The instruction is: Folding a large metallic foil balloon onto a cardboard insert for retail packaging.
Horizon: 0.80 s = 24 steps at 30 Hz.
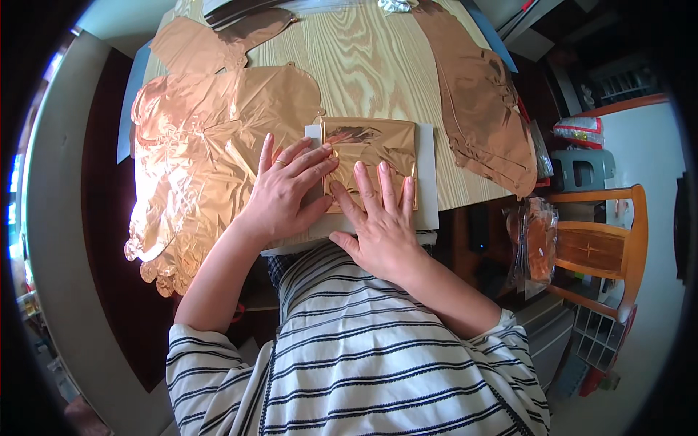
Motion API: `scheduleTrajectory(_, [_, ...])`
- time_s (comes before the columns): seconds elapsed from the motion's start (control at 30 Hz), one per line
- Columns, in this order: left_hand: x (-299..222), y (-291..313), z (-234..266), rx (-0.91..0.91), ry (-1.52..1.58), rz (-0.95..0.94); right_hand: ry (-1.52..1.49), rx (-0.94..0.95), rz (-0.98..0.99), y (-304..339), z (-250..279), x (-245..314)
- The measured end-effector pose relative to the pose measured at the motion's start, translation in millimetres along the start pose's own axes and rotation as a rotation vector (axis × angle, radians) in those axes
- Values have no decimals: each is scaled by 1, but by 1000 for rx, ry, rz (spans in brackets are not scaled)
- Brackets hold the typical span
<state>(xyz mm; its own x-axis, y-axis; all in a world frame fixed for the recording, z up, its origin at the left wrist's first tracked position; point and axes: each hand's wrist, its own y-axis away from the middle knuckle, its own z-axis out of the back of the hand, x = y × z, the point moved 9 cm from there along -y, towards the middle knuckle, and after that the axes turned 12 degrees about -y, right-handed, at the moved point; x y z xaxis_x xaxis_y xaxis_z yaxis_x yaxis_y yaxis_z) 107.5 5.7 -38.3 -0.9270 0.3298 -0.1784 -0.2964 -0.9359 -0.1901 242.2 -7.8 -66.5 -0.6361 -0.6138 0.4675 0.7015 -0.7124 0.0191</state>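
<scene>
A folded piece of shiny rose-gold foil (pixel 374 149), squared off into a flat packet, lies on a grey-white board (pixel 427 174) at the table's near edge. My left hand (pixel 285 190) rests on the packet's left side, its fingers stretched out. Flat over the packet's lower part is my right hand (pixel 376 225), fingers spread and pressing on the foil. Neither hand grips anything. To the left, large flat foil balloons (pixel 218 138) of the same colour spread across the table and hang over its near edge.
The wood-grain table (pixel 349 58) carries more flat foil (pixel 480 94) along its right side. A dark object (pixel 240 11) sits at the far left edge. On the right stand a wooden chair (pixel 631 240) with clear-bagged foil (pixel 539 243) and a grey plastic stool (pixel 592 171).
</scene>
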Motion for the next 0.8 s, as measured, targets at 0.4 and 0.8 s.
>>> scheduleTrajectory(0.4, [37,-24,8,-59,270,403,-30,2,27,-2,1,1])
scheduleTrajectory(0.8, [55,-53,-9,-9,387,586,-78,21,41,-4,3,3])
